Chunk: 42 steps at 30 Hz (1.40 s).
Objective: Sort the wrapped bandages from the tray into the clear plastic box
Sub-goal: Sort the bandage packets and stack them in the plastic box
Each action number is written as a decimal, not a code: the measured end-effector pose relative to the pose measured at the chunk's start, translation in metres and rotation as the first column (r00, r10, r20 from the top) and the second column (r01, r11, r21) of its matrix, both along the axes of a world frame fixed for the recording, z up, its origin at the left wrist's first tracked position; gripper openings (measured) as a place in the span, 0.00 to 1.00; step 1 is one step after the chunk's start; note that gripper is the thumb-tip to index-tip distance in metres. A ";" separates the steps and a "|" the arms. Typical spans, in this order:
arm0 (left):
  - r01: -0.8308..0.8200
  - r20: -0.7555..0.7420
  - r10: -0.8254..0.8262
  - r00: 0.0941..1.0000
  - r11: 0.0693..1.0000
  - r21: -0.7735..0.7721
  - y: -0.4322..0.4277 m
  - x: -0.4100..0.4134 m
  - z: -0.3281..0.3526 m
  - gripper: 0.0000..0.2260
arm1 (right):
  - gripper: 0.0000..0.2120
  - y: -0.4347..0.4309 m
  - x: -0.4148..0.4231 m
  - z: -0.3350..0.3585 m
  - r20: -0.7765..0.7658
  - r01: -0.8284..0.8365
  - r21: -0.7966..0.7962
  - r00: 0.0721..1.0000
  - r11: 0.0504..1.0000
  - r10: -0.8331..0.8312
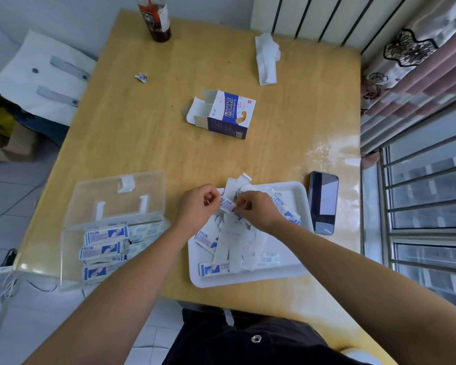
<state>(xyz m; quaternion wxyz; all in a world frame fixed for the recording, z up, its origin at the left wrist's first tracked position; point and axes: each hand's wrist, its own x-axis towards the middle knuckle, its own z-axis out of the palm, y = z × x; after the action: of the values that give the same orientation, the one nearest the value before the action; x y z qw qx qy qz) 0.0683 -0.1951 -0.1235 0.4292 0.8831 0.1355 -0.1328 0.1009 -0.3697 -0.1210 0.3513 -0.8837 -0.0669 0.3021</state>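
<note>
A white tray (292, 270) lies near the table's front edge with a heap of wrapped bandages (229, 246) and loose white strips in it. Over the tray's far left corner, my left hand (199, 204) and my right hand (257, 209) pinch the same blue-and-white wrapped bandage (227, 206) between them. To the left stands the clear plastic box (71, 248), its lid (116, 196) swung open behind it. Several wrapped bandages (104, 246) lie stacked inside the box. My left forearm crosses in front of the box's right side.
An opened bandage carton (225, 114) lies mid-table. A black phone (323, 202) rests right of the tray. A crumpled tissue (267, 57), a dark bottle (156, 18) and a small wrapper scrap (141, 77) sit toward the far edge. A window grille runs along the right.
</note>
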 end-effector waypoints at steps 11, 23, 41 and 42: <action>-0.322 -0.301 0.171 0.938 0.747 -0.581 -0.009 -0.025 0.013 0.13 | 0.11 0.019 -0.012 0.016 -0.178 0.195 0.345 0.974 0.918 -0.141; -0.567 -0.355 0.477 0.804 0.435 -0.699 -0.010 -0.037 0.023 0.16 | 0.16 0.019 -0.042 -0.003 -0.127 -0.011 0.128 0.992 0.992 0.028; -0.711 -0.410 0.653 0.637 0.291 -0.641 -0.004 -0.025 0.028 0.14 | 0.16 -0.007 -0.025 0.001 -0.294 0.113 0.246 0.955 0.963 -0.037; -0.723 -0.425 0.634 0.646 0.331 -0.606 -0.005 -0.025 0.027 0.14 | 0.16 -0.010 -0.026 0.004 -0.319 0.165 0.271 0.945 0.949 -0.073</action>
<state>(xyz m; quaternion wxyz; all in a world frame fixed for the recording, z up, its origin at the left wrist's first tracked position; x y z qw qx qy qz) 0.0431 -0.2005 -0.0964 0.7511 0.4828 0.4490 -0.0326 0.0751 -0.3801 -0.1175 0.5024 -0.7667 -0.0019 0.3998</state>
